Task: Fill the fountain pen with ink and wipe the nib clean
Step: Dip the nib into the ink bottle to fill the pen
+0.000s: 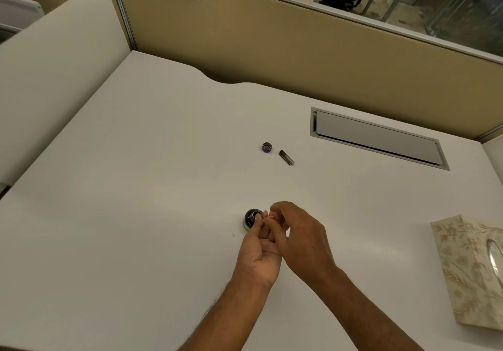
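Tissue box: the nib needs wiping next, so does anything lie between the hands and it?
Nothing visible does. Only bare desk separates the right hand from the tissue box; the bottle cap and dark pen part lie farther back, off that line.

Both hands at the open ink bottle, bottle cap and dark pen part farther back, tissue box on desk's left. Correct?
No: head view shows the tissue box on the desk's right. Left hand and right hand at the open ink bottle, bottle cap and dark pen part farther back: all correct.
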Action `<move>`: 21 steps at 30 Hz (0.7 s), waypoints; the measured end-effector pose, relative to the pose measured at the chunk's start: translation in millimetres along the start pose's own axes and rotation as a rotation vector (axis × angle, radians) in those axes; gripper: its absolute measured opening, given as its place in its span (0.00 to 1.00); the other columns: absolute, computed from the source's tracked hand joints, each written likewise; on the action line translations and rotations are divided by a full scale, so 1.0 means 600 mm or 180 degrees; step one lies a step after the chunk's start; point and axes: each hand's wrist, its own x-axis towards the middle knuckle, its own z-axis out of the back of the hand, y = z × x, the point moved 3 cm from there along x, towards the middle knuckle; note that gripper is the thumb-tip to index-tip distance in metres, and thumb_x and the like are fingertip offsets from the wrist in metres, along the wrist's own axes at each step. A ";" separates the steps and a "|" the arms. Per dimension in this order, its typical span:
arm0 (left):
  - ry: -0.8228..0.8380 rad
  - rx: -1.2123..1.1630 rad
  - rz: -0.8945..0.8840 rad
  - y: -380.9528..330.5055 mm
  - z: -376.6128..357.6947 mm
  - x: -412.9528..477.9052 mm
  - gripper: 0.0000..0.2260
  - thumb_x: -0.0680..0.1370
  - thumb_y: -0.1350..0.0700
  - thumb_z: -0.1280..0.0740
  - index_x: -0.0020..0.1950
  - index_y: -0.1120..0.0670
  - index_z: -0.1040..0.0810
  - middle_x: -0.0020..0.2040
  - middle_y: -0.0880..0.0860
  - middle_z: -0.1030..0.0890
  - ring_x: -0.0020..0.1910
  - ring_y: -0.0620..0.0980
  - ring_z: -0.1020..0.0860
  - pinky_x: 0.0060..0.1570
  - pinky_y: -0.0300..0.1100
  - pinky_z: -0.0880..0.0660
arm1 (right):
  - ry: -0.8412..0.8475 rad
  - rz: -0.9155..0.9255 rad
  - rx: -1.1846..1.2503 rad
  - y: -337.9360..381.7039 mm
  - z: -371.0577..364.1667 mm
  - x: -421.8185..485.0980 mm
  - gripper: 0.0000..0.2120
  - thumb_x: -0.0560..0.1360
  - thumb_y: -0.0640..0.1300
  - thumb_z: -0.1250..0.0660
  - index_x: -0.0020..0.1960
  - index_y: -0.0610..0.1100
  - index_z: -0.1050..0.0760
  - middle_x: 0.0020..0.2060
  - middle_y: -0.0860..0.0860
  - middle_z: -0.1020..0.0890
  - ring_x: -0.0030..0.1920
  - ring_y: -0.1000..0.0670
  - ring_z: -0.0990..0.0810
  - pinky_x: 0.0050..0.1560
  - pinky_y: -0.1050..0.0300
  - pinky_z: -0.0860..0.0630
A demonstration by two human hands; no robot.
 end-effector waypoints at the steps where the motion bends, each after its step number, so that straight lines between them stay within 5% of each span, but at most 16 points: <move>1: -0.0013 -0.0009 -0.0015 0.000 0.000 0.000 0.11 0.84 0.57 0.36 0.56 0.64 0.20 0.41 0.62 0.12 0.37 0.56 0.12 0.29 0.45 0.17 | -0.0023 0.0060 -0.0019 0.002 0.000 0.000 0.01 0.79 0.45 0.31 0.48 0.49 0.22 0.40 0.57 0.19 0.40 0.56 0.22 0.38 0.56 0.21; 10: -0.0024 0.0011 -0.0013 0.002 0.001 0.002 0.12 0.84 0.56 0.36 0.55 0.65 0.18 0.44 0.62 0.12 0.40 0.57 0.11 0.32 0.47 0.16 | -0.0211 -0.0085 -0.0133 -0.006 -0.010 0.006 0.12 0.79 0.49 0.31 0.39 0.48 0.27 0.31 0.55 0.23 0.33 0.53 0.25 0.33 0.52 0.24; 16: -0.0032 0.0008 0.0055 0.000 0.000 0.005 0.12 0.83 0.56 0.36 0.57 0.64 0.19 0.41 0.61 0.12 0.37 0.57 0.12 0.30 0.46 0.17 | -0.0062 -0.0055 -0.0097 0.000 -0.006 0.004 0.03 0.78 0.48 0.30 0.49 0.50 0.22 0.40 0.58 0.18 0.40 0.56 0.21 0.38 0.57 0.21; 21: -0.0080 -0.0038 0.0012 0.003 0.001 0.006 0.11 0.83 0.56 0.35 0.56 0.63 0.19 0.42 0.61 0.12 0.38 0.55 0.12 0.31 0.45 0.17 | -0.0212 -0.0013 -0.0001 -0.003 -0.008 0.000 0.04 0.78 0.43 0.30 0.45 0.48 0.22 0.40 0.56 0.17 0.39 0.54 0.20 0.37 0.53 0.20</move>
